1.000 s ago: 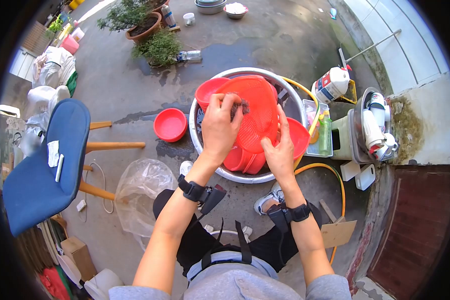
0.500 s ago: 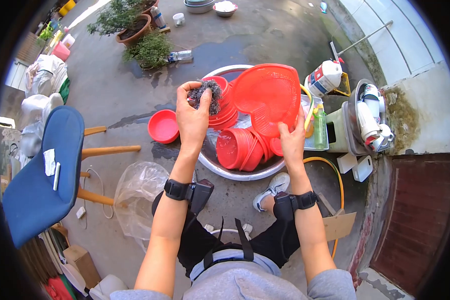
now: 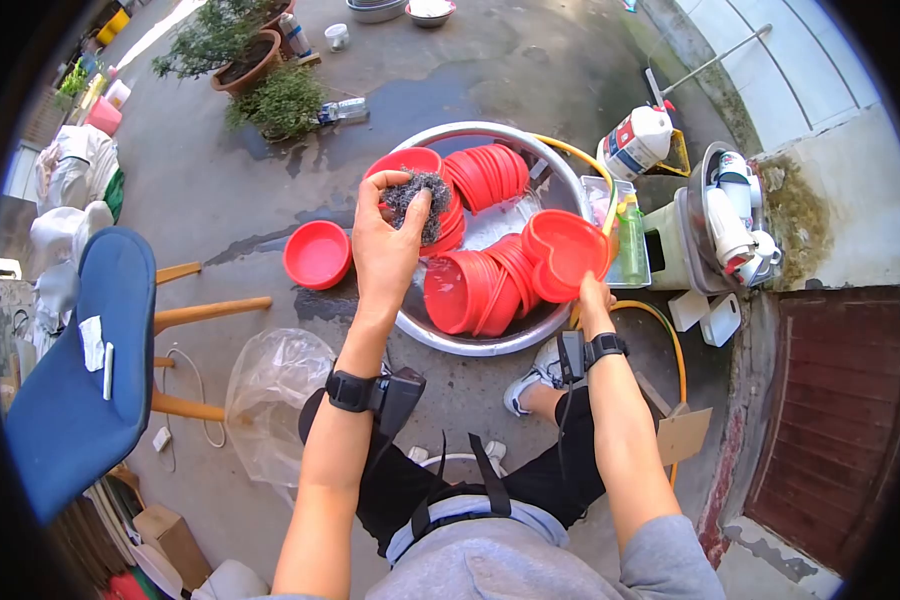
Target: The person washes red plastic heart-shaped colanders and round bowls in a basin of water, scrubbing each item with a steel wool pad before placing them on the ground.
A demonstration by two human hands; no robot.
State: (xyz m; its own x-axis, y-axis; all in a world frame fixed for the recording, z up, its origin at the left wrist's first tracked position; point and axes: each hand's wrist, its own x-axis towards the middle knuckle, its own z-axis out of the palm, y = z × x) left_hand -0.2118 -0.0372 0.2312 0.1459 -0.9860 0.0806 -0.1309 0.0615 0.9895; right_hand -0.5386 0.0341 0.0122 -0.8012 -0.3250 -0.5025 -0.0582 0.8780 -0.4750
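Note:
My left hand (image 3: 382, 250) is closed around a grey steel wool scrubber (image 3: 417, 203), held above the left side of a large metal basin (image 3: 452, 344). In my right hand (image 3: 595, 297) is the edge of a red heart-shaped plastic dish (image 3: 570, 252), low over the basin's right side. Stacks of red plastic bowls lie tipped on their sides in the basin, one stack (image 3: 485, 177) at the back and another (image 3: 462, 293) at the front. Part of a further red stack (image 3: 405, 162) is hidden behind my left hand. A single red bowl (image 3: 317, 254) sits on the ground left of the basin.
A blue chair (image 3: 90, 370) and a clear plastic bag (image 3: 275, 400) are on the left. To the right stand a green bottle (image 3: 631, 240), a white jug (image 3: 638, 138) and a yellow hose (image 3: 678, 360). Potted plants (image 3: 255, 65) stand farther back.
My right hand has lowered the heart-shaped dish away from me toward the basin's right side, uncovering the back stack of bowls. My left hand still holds the scrubber in much the same place.

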